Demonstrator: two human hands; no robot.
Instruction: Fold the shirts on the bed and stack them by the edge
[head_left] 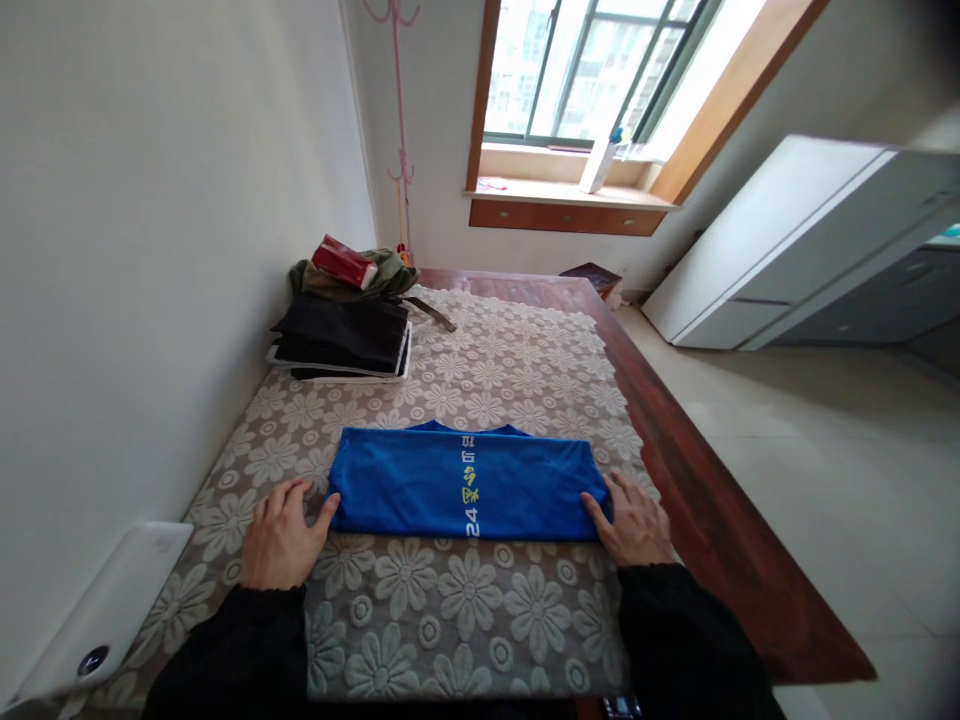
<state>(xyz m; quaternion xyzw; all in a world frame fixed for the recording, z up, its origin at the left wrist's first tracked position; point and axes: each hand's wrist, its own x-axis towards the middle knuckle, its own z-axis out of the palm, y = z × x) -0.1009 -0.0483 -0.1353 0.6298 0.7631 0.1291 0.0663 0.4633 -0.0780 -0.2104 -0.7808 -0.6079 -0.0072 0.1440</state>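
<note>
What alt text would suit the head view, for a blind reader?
A person's left hand and right hand are at either end of a folded blue garment on a flower-patterned tablecloth. Farther back are a black pile, a red packet and a bright window.

Blue garment (405, 487): folded into a long, flat band, lightly creased
Print (470, 490): white and yellow characters and a sideways "24", down its middle
Far edge (480, 432): two blue peaks (433, 426) poking out
Lies: flat on the flowered tablecloth (469, 600)

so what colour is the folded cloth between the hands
The folded cloth is blue with white and yellow print, as the head view shows.
</note>
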